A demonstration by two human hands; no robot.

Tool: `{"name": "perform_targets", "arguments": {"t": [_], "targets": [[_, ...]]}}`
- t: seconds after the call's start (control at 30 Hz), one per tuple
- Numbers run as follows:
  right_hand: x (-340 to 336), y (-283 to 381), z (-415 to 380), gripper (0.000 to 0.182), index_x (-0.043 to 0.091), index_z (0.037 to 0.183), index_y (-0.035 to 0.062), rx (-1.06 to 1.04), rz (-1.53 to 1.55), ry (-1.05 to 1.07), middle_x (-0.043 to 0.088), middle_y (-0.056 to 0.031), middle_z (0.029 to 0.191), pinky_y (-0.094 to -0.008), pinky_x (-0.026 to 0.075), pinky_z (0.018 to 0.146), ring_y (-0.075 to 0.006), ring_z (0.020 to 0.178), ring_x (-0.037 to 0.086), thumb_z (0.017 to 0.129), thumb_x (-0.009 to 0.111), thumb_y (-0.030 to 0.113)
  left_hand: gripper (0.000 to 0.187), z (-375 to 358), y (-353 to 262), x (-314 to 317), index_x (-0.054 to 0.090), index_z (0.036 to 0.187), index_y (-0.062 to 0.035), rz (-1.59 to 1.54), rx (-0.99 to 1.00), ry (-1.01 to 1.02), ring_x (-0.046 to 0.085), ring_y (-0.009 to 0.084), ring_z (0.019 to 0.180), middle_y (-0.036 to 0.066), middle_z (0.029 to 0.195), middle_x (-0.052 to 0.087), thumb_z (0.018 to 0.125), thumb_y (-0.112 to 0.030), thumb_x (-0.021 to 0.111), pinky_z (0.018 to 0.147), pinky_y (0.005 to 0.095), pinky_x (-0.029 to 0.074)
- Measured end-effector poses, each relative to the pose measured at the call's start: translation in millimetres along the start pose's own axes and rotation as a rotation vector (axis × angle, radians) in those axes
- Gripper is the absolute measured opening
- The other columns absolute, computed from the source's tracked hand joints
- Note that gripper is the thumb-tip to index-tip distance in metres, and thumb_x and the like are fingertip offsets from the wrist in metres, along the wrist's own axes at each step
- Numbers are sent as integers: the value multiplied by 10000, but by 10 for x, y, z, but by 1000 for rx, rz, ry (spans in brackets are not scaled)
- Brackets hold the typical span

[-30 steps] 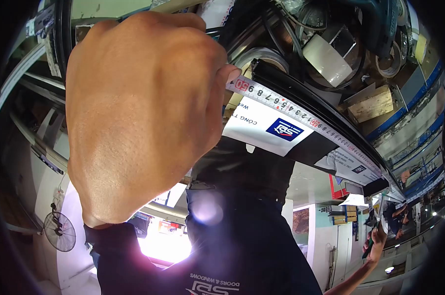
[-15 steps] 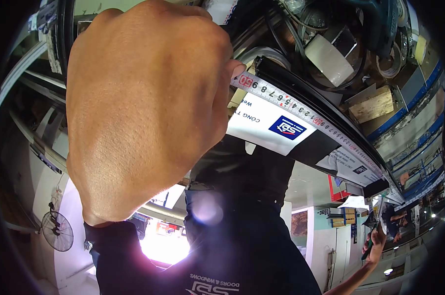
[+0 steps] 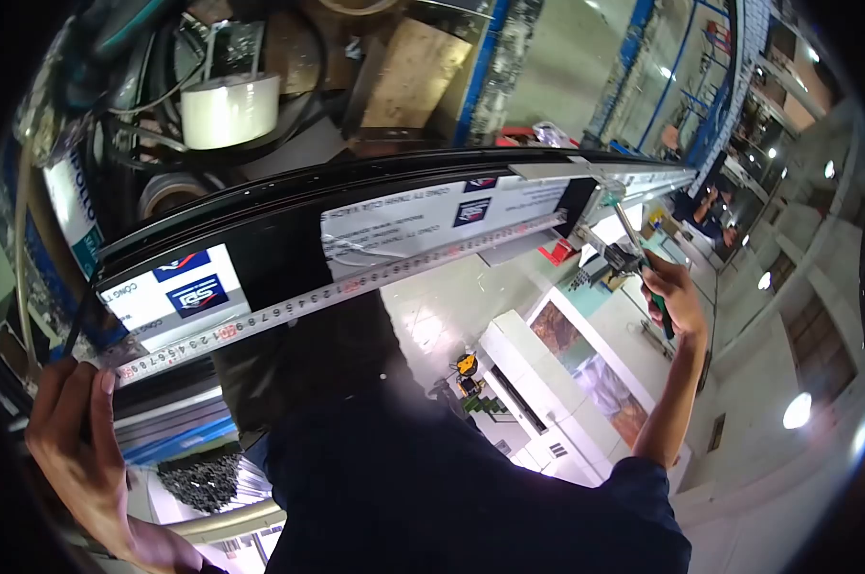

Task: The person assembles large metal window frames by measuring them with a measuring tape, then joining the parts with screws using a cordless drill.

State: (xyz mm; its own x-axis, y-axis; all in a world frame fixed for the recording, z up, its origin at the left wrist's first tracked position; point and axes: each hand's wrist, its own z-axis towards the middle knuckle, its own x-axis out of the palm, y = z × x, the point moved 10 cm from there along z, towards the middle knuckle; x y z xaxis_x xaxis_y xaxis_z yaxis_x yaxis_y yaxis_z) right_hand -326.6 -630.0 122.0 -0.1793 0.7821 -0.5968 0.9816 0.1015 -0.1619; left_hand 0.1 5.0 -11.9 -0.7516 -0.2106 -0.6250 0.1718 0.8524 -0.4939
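Observation:
A silver tape measure [image 3: 289, 311], its blade drawn out straight, runs along a long black profile [image 3: 279, 230] that carries white labels with blue logos. At the lower left, my left hand [image 3: 83, 430] pinches the near end of the blade between thumb and fingers, close to the profile's end. On the right, my right hand [image 3: 676, 292] is wrapped round the green handle of a tool [image 3: 628, 225] with a metal shaft. The tool's tip reaches toward the profile's far part; whether it touches cannot be made out.
Behind the profile are a white tape roll [image 3: 229, 110], dark cables and a wooden block [image 3: 413, 77]. Blue metal frames [image 3: 485, 72] stand farther back. A person [image 3: 710, 210] is in the far right background. A yellow and black object [image 3: 467, 368] rests on the floor.
The view has turned, and my left hand, which filled much of the picture, now shows smaller at the lower left. It stays on the blade. My right hand still grips the green-handled tool.

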Motion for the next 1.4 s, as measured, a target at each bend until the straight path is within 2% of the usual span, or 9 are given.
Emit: {"name": "perform_targets", "arguments": {"t": [0.13, 0.37, 0.5, 0.63, 0.7, 0.97, 1.2, 1.33, 1.4], "targets": [[8, -135, 41, 641, 501, 1596, 28, -33, 98, -11, 555, -2, 731, -257, 360, 377, -60, 443, 457, 1043, 708, 278, 154, 35, -79, 92, 705, 979, 64, 49, 51, -2, 629, 353, 723, 177, 902, 654, 1010, -85, 686, 648, 431, 464], [62, -314, 72, 660, 502, 1605, 62, -60, 114, -30, 538, 13, 731, -246, 347, 381, -48, 441, 426, 1042, 718, 330, 101, 98, -120, 161, 690, 975, 71, 86, 64, -27, 581, 348, 702, 179, 872, 613, 1003, -25, 675, 649, 412, 430], [-148, -521, 112, 660, 479, 1624, 76, 1, 65, -139, 503, 46, 717, -236, 317, 363, -35, 430, 392, 1044, 699, 303, 93, 190, -252, 156, 760, 938, 38, 32, -25, 35, 630, 334, 660, 175, 815, 633, 933, -53, 740, 609, 428, 440], [-291, -654, 348, 688, 458, 1640, 113, -76, -3, -40, 469, 49, 710, -245, 311, 335, -43, 415, 382, 1036, 680, 355, 92, 164, -132, 215, 805, 889, -2, 149, -42, -17, 679, 310, 602, 128, 754, 699, 882, -93, 810, 549, 422, 485], [-392, -794, 442, 736, 432, 1657, 130, -117, 8, -51, 473, 34, 726, -249, 309, 338, -63, 415, 390, 1025, 696, 399, 139, 150, -44, 263, 799, 926, 41, 88, -103, 2, 688, 308, 623, 158, 793, 727, 884, -91, 810, 582, 403, 476], [-446, -648, 409, 689, 468, 1612, 138, -97, -36, -44, 493, 17, 776, -246, 299, 340, -61, 423, 381, 1029, 703, 419, 101, 106, -42, 272, 809, 853, 5, 127, 42, -21, 689, 243, 576, 120, 761, 731, 849, -89, 846, 512, 377, 473], [-495, -642, 389, 465, 566, 1308, 156, -98, 13, -104, 509, 7, 786, -249, 321, 342, -74, 425, 414, 998, 744, 452, 90, 228, -326, 183, 804, 838, -8, 142, -29, -42, 674, 269, 576, 110, 734, 708, 829, -82, 855, 514, 399, 472], [-539, -703, 407, 404, 562, 1206, 146, -91, 59, -125, 505, 11, 772, -250, 326, 342, -71, 426, 422, 1008, 743, 448, 101, 209, -300, 97, 804, 833, -16, 68, 19, -110, 675, 278, 597, 101, 725, 697, 830, -103, 856, 533, 410, 489], [-505, -676, 433, 412, 559, 1213, 136, -86, 40, -71, 506, 10, 774, -249, 327, 340, -72, 425, 424, 1012, 741, 446, 108, 232, -352, 143, 806, 833, -18, 164, -8, -26, 675, 277, 603, 98, 722, 694, 831, -114, 856, 543, 414, 496]]}}
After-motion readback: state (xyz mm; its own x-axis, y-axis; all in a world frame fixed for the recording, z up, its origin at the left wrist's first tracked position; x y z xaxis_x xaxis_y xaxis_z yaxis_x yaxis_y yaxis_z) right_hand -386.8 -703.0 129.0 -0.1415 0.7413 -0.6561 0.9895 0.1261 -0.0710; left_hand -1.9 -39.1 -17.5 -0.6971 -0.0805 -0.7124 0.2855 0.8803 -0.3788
